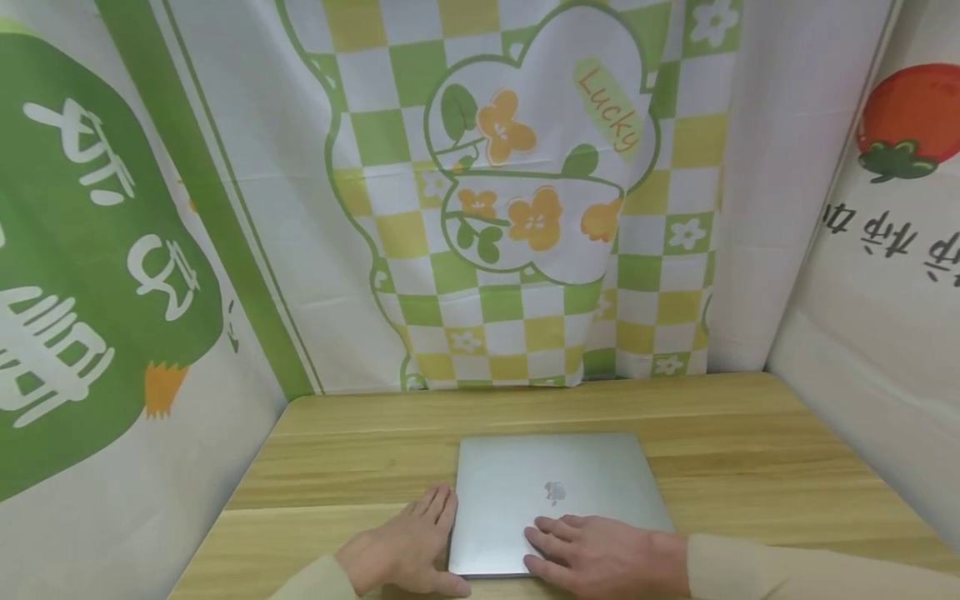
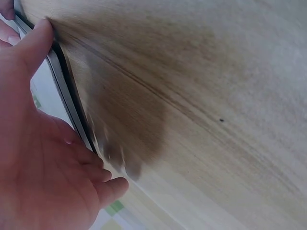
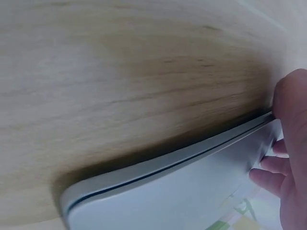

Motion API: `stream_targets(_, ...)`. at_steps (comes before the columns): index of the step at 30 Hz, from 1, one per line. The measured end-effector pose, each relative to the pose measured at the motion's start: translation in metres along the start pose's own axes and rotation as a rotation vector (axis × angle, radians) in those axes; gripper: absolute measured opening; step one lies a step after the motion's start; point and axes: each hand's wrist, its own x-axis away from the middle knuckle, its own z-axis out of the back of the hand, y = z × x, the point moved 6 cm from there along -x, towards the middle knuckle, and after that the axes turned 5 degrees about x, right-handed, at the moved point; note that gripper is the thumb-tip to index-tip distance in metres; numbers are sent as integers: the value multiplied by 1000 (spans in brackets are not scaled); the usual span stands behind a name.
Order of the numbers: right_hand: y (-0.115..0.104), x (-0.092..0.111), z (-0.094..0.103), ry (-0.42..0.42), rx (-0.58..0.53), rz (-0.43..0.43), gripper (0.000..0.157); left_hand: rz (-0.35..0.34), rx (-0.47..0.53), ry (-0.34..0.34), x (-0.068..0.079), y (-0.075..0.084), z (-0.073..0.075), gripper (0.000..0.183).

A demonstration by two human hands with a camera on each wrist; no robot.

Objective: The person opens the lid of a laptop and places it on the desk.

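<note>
A closed silver laptop (image 1: 498, 475) with an apple logo on its lid lies flat on the wooden table. My left hand (image 1: 401, 542) rests along its left side, fingers stretched away from me and thumb by the front left corner. In the left wrist view the laptop's edge (image 2: 72, 108) runs beside that palm. My right hand (image 1: 603, 554) lies over the front part of the lid, its fingers spread on the surface. From the right wrist view, the right thumb (image 3: 292, 93) is at the front edge, and the thin seam between lid and base is closed.
Bare wooden tabletop (image 1: 360, 450) surrounds the laptop. Behind the table hangs a green, yellow and white checked cloth (image 1: 517, 325). Printed cloth walls stand at the left (image 1: 225, 433) and right (image 1: 862, 358), close to the table's sides.
</note>
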Motion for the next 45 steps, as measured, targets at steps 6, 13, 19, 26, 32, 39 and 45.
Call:
stream_targets(6,-4,-7,7,-13,35,-11,57,-1,-14,6,-1,0,-1,117)
stream_targets(13,-10,-16,8,-123,-63,-93,66,-2,-6,9,-1,-1,0,117)
stream_targets(19,-13,-24,1,-289,-218,-179,73,-14,-5,5,1,-1,0,117)
stream_targets(26,-14,-25,2,-288,-186,-271,69,-13,16,-12,0,-1,0,116)
stream_targets(32,-16,-26,7,-214,-7,-257,65,-21,26,-4,0,-2,0,116)
stream_targets(39,-14,-27,6,-231,-18,-236,67,-25,14,19,-1,-3,-2,119)
stream_targets(45,-13,-26,8,-216,1,-210,68,-22,12,29,-1,-4,0,121)
